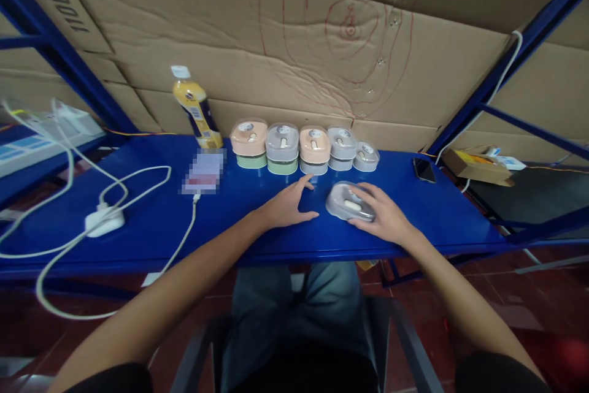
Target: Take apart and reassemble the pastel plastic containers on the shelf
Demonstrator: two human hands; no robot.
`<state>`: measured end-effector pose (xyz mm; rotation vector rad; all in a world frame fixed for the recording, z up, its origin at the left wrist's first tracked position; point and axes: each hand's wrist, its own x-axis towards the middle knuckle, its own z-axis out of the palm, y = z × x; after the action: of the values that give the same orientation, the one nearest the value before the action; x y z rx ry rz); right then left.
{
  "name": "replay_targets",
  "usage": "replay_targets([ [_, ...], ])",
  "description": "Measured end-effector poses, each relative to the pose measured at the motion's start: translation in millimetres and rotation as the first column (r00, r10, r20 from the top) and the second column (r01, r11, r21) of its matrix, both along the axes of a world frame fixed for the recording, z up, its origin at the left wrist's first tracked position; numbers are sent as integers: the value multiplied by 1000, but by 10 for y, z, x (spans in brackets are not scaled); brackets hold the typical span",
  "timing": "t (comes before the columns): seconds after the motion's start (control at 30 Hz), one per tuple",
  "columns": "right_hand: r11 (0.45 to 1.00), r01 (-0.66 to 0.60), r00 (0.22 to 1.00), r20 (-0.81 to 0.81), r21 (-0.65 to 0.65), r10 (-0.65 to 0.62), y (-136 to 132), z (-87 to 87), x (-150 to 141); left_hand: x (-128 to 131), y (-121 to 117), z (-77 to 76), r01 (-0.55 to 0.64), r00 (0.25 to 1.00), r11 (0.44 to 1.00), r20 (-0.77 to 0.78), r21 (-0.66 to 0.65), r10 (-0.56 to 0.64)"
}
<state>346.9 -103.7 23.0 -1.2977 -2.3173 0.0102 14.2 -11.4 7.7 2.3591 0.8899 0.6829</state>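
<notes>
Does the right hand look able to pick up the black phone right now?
Probably not yet: the right hand has hold of a grey container, though nothing visible stands between it and the phone.

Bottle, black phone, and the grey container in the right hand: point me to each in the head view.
Bottle (pixel 200 116): head view, on its label.
Black phone (pixel 424 170): head view, middle of its screen.
Grey container (pixel 339 200): head view, left part of its lid.
</notes>
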Motion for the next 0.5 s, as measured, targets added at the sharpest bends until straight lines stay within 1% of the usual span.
replay_targets([
  [0.03,995,102,995,15,9,-103,-105,-5,143,11,-5,4,-10,1000,1000,-11,4,11],
  [0.07,977,215,976,40,15,-215,-190,-3,281,22,-8,10,-16,1000,1000,-20,9,16],
  [0.1,944,329,941,70,26,-330,-246,5,409,33,-9,17,-17,1000,1000,-23,15,17],
  [0.13,896,442,890,107,39,-443,-268,17,521,41,-8,22,-16,1000,1000,-24,23,16],
  [0.17,837,546,826,144,40,-545,-251,31,617,48,-6,24,-15,1000,999,-25,30,15],
  [0.2,770,637,755,172,39,-633,-194,45,694,52,-2,24,-14,1000,999,-26,37,15],
  [0.27,630,776,616,177,35,-768,26,71,804,55,9,16,-15,999,999,-28,47,16],
  [0.3,586,810,574,162,32,-803,179,82,841,54,14,10,-15,999,999,-29,47,17],
  [0.33,565,825,556,145,29,-819,349,93,871,52,19,4,-16,999,999,-30,45,17],
  [0.47,543,839,544,77,-40,-836,1020,115,932,35,20,5,-10,1000,1000,-21,25,11],
  [0.5,549,834,551,61,-51,-832,1148,111,937,31,16,11,-7,1000,1000,-16,18,8],
])
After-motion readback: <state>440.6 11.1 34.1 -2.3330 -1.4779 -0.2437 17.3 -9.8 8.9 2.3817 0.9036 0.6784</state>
